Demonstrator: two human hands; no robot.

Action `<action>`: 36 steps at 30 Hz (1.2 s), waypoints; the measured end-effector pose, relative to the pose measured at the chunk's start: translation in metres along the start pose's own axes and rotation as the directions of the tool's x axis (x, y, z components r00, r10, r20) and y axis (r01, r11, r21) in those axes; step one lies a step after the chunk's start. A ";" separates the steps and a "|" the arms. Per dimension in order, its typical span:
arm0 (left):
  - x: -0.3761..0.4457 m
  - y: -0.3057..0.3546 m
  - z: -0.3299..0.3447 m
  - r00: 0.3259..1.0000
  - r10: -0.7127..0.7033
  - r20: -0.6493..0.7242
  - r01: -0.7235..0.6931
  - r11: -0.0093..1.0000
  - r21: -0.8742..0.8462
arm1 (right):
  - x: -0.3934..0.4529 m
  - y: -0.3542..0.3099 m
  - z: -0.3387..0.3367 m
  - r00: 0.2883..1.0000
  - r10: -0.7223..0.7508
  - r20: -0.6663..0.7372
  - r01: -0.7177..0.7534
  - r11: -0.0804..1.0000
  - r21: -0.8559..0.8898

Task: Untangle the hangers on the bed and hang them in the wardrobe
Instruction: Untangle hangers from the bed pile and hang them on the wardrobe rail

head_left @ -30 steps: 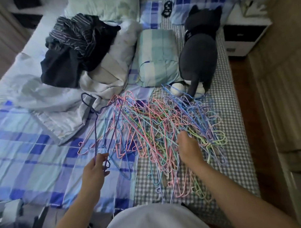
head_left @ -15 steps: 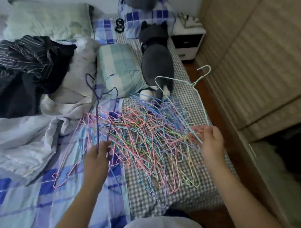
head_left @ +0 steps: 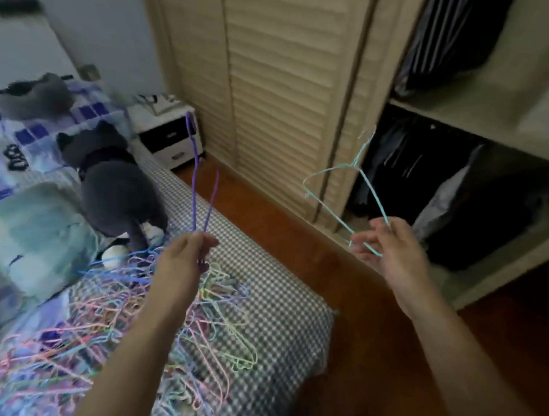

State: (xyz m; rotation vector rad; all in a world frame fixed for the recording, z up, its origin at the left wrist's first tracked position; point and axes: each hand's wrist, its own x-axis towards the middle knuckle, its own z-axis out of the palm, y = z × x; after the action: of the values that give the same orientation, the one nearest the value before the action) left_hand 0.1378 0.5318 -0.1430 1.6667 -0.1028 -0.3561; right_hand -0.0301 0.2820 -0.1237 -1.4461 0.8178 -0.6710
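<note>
Pinching a purple hanger (head_left: pixel 194 179) in left fingers (head_left: pixel 203 241), right fingers (head_left: pixel 383 232) pinch a teal hanger (head_left: pixel 367 186).

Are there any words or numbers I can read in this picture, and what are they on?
There are none that can be read.
Nightstand: small things lie on top of it, too blurred to show any writing.
Purple hanger in the left hand: no label.
Light blue hanger in the right hand: no label.
Dark clothes in the wardrobe: no tag shows.
</note>
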 end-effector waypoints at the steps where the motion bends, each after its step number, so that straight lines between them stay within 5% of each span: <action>1: 0.001 0.005 0.022 1.000 0.009 -0.008 -0.009 1.000 -0.013 | 0.008 0.001 -0.023 1.000 -0.004 -0.004 0.003 1.000 -0.030; 8: 0.009 0.048 0.207 0.998 -0.050 0.037 0.057 0.973 -0.226 | 0.088 -0.035 -0.224 0.979 -0.128 -0.159 0.097 0.977 -0.188; 13: 0.022 0.108 0.327 0.961 -0.038 0.275 0.109 0.963 -0.248 | 0.134 -0.089 -0.296 0.929 -0.307 -0.205 0.233 0.918 -0.320; 19: 0.043 0.222 0.458 0.868 0.129 0.480 -0.048 0.983 -0.178 | 0.192 -0.172 -0.332 0.835 -0.446 -0.322 0.279 0.848 -0.451; 28: 0.120 0.422 0.581 0.720 0.433 0.542 -0.257 0.892 -0.372 | 0.313 -0.340 -0.343 0.591 -0.698 -0.406 0.412 0.693 -0.592; 36: 0.197 0.537 0.675 0.644 0.543 0.538 -0.315 0.830 -0.461 | 0.416 -0.410 -0.356 0.516 -0.711 -0.477 0.406 0.694 -0.594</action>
State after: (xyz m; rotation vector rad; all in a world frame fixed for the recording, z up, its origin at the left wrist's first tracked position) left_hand 0.2027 -0.2363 0.2915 1.0623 -0.9236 -0.5380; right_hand -0.0466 -0.2770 0.2700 -1.9168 1.0847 -1.7290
